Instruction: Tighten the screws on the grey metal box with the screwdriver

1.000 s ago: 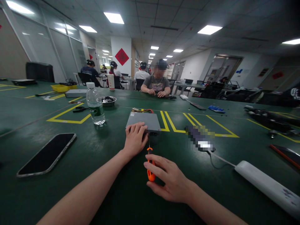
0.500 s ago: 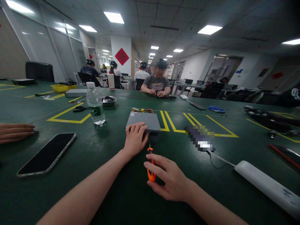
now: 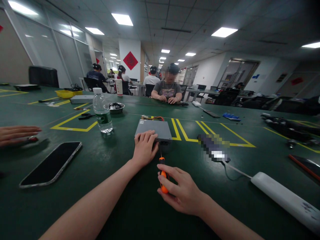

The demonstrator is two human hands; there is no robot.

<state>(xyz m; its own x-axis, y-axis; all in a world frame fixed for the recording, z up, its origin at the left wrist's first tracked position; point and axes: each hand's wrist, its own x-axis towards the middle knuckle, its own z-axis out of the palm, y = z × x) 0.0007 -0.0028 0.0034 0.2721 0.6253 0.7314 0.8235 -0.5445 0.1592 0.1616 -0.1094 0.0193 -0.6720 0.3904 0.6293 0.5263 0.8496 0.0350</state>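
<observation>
A grey metal box (image 3: 156,129) lies on the green table (image 3: 125,200), with coloured wires at its far end. My left hand (image 3: 144,148) rests flat on its near left corner, fingers stretched over the lid. My right hand (image 3: 180,192) is closed round the orange-handled screwdriver (image 3: 162,176), whose thin shaft points at the box's near face.
A black phone (image 3: 51,164) lies at the left, a water bottle (image 3: 102,111) behind it. Another person's hand (image 3: 17,135) reaches in from the left edge. A white power strip (image 3: 285,198) and its cable lie at the right. A person sits across the table (image 3: 167,90).
My right hand has tightened on the screwdriver and turned it slightly. The other person's hand has come in from the left and moved further right.
</observation>
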